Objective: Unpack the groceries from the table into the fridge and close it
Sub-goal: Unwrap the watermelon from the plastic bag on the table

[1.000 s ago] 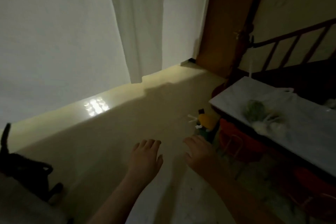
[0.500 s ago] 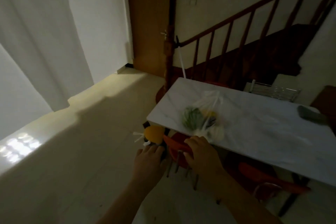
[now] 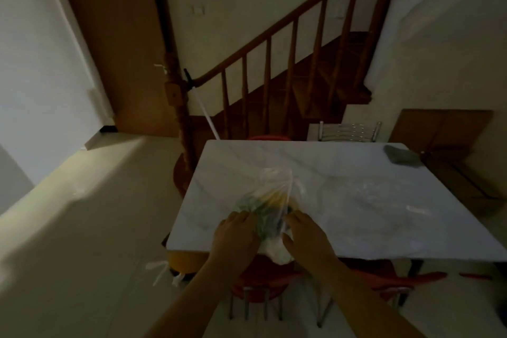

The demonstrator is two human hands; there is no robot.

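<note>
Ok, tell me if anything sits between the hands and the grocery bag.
Nothing visible does. The left hand and right hand already rest on either side of the clear grocery bag at the marble table's near edge.

One clear grocery bag (image 3: 270, 200) sits on the one marble tabletop (image 3: 356, 200), and two hands (image 3: 236, 236) are on it, left and right (image 3: 307, 236). One dark lump (image 3: 400, 155) lies at the far corner. Two red stools (image 3: 263, 282) show under the near edge, and one metal-backed chair (image 3: 349, 132) stands behind.

Both hands (image 3: 237, 236) have reached the grocery bag (image 3: 270, 208).
</note>
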